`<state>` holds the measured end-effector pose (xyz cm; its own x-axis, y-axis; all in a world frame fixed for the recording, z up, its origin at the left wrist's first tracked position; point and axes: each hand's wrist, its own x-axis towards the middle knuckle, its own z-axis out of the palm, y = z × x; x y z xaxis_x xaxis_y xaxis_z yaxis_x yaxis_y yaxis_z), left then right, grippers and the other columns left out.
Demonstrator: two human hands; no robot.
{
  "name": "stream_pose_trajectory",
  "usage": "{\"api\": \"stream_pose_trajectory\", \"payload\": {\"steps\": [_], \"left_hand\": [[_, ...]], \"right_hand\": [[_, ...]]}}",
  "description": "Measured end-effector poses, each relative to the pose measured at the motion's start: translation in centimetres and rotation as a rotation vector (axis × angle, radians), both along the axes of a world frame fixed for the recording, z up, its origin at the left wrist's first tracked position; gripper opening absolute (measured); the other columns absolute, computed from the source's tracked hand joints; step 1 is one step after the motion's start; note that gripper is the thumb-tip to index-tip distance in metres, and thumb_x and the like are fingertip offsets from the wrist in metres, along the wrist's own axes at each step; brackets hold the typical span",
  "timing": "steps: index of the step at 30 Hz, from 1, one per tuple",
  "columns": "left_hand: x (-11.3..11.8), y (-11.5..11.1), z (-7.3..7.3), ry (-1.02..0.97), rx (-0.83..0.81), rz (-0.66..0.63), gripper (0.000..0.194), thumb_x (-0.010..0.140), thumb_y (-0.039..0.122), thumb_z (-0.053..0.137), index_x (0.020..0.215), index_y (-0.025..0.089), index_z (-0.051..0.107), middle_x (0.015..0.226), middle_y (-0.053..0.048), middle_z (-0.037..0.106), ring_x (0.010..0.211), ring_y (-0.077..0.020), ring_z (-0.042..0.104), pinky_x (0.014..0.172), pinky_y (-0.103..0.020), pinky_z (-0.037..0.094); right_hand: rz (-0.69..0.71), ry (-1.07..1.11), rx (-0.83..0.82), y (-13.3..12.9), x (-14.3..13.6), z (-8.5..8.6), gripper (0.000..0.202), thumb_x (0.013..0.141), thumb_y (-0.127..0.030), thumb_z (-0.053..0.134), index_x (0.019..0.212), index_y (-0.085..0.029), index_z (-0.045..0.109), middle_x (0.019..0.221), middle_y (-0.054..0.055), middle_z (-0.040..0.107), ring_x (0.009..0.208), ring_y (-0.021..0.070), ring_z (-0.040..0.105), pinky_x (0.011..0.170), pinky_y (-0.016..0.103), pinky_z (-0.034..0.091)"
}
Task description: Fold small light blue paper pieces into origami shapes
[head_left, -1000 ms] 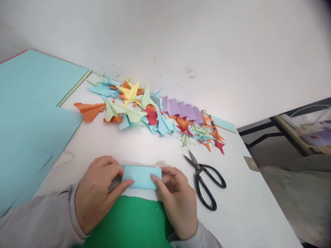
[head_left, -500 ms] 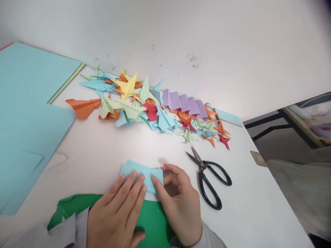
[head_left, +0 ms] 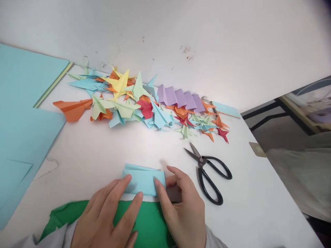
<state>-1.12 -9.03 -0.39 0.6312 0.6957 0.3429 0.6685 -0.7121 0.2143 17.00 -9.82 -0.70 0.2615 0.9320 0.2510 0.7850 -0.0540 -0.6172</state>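
Two hands meet over a small folded light-blue paper (head_left: 144, 181) near the front edge of the white table (head_left: 103, 151). The left hand (head_left: 108, 217) lies flat and spread, palm down, its fingertips (head_left: 128, 178) pressing on the paper's left part and lower edge; it grips nothing. The right hand (head_left: 182, 206) rests beside the paper's right end, with the forefinger laid on the right corner and the thumb stretched along the far side; the other fingers curl loosely, and it pins the paper rather than clasping it. The paper lies flat, a long rectangle with a second layer showing along its far edge, which appears to be a fold, though the view is too soft to be sure. Its near edge touches a green sheet (head_left: 147, 220) that lies under both wrists.

Black scissors (head_left: 209, 172) lie just right of the right hand, apart from it, blades slightly parted and pointing away toward the wall. Farther back, along the wall, a long heap of folded paper shapes (head_left: 134, 103) in orange, yellow, green, blue and red stretches across the table, with a purple pleated strip (head_left: 181, 100) among them. An orange paper plane (head_left: 72, 108) lies at the heap's left end. Large light-blue sheets (head_left: 23, 113) cover the table's left side. Grey sleeves (head_left: 57, 237) show at the bottom edge.
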Motion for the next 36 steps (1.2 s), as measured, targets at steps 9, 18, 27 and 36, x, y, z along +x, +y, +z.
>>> {"api": "stream_pose_trajectory", "payload": {"steps": [9,18,27,36], "left_hand": [[-0.7,0.4,0.3,-0.116,-0.092,-0.041,0.025,0.081,0.015,0.043,0.099,0.021,0.060,0.108,-0.008,0.061,0.093,-0.0193,0.058,0.073,-0.028,0.051],[-0.2,0.6,-0.5,-0.211,-0.041,0.049,0.032,0.088,0.024,0.031,0.087,0.022,0.063,0.101,-0.004,0.064,0.080,-0.0171,0.059,0.067,-0.028,0.049],[-0.6,1.1,-0.4,-0.085,0.025,-0.100,0.031,0.087,0.021,0.034,0.091,0.020,0.065,0.098,-0.004,0.066,0.077,-0.0175,0.057,0.067,-0.028,0.047],[-0.9,1.1,-0.6,-0.079,0.074,-0.117,0.031,0.087,0.018,0.034,0.091,0.018,0.065,0.100,-0.006,0.065,0.081,-0.0174,0.058,0.070,-0.028,0.047]], "right_hand": [[0.101,-0.133,0.008,-0.1,0.2,0.5,0.012,0.080,-0.025,0.051,0.085,-0.018,0.060,0.064,0.003,0.056,0.057,0.0155,0.052,0.054,0.029,0.044],[0.078,-0.109,0.048,-0.5,0.3,0.3,0.011,0.077,-0.021,0.055,0.085,-0.017,0.062,0.064,0.003,0.057,0.057,0.0147,0.054,0.053,0.028,0.046],[0.128,-0.107,0.037,-0.4,0.4,0.1,0.015,0.079,-0.017,0.053,0.089,-0.018,0.064,0.066,0.004,0.055,0.059,0.0144,0.053,0.055,0.028,0.047],[0.135,0.031,-0.019,-1.0,0.2,0.5,0.028,0.080,-0.014,0.049,0.104,-0.018,0.061,0.073,0.005,0.054,0.066,0.0151,0.053,0.059,0.029,0.047]]}}
